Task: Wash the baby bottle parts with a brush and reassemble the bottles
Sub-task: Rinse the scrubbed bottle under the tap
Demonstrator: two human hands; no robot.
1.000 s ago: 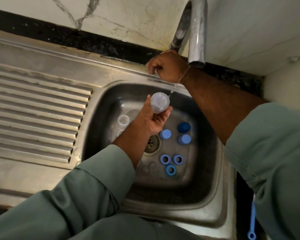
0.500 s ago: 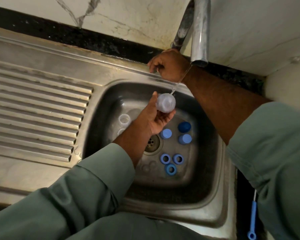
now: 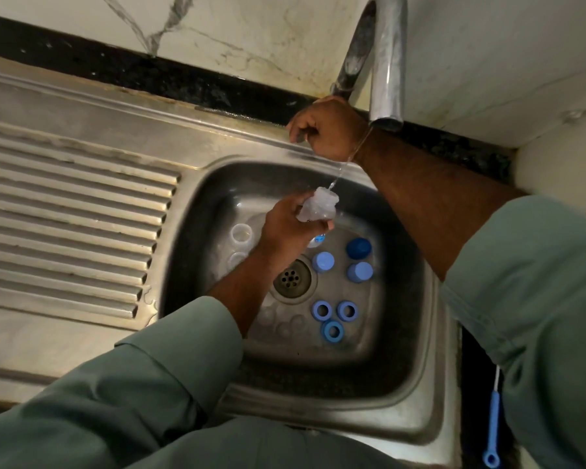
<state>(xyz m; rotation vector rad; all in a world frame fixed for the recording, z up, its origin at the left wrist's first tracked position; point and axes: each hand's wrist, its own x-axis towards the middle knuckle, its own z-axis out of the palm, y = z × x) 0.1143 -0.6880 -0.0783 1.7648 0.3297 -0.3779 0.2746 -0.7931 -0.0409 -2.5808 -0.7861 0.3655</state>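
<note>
My left hand [image 3: 286, 228] grips a clear baby bottle [image 3: 318, 206] above the sink basin, its mouth tilted up under a thin stream of water from the tap [image 3: 384, 62]. My right hand [image 3: 329, 128] is curled round the tap handle at the base of the spout; the handle itself is hidden. On the basin floor lie blue caps [image 3: 359, 248], three blue rings [image 3: 334, 316], clear teats [image 3: 283, 324] and two clear bottles [image 3: 241, 233]. A blue brush [image 3: 492, 431] hangs at the right edge.
The steel sink [image 3: 416, 414] has a drain [image 3: 291, 277] in the middle and a ribbed draining board [image 3: 65, 228] on the left. A marble wall and a dark strip run behind it. My green sleeves fill the foreground.
My left hand has turned the bottle from base-up to mouth-up and moved it right, under the water stream. My right hand has stayed on the tap handle.
</note>
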